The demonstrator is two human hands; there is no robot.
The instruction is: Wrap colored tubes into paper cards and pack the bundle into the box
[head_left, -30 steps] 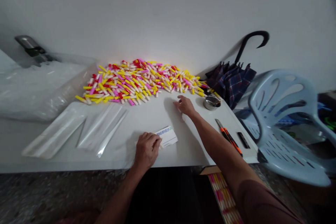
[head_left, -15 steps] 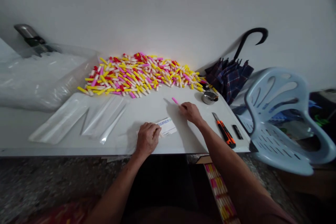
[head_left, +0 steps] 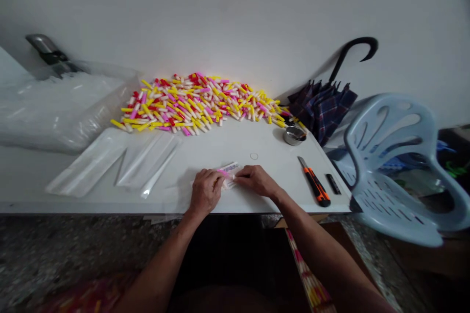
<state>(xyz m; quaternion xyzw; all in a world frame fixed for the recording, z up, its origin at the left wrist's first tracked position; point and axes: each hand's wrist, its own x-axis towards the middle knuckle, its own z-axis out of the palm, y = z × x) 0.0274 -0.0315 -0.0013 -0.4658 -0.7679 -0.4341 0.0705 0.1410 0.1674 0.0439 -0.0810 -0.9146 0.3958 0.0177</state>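
Observation:
My left hand (head_left: 205, 191) rests closed near the front edge of the white table (head_left: 227, 149), pinning a small clear bag with a white printed card (head_left: 232, 168). My right hand (head_left: 257, 180) is beside it, fingers pinched on a pink and white stick (head_left: 223, 172) whose tip lies at the bag's mouth between the two hands. Behind them, along the wall, lies a broad heap of yellow, pink, red and white sticks (head_left: 198, 102).
Flat clear sleeves (head_left: 113, 164) and a big plastic bag (head_left: 55, 107) lie at the left. At the right are a metal dish (head_left: 293, 135), an orange utility knife (head_left: 314, 188), a small black item (head_left: 333, 184), a folded umbrella (head_left: 323, 102) and a pale blue chair (head_left: 396, 166).
My right hand drew back from the heap's edge with a pink stick and brought it to the bag under my left hand. The left hand stayed put.

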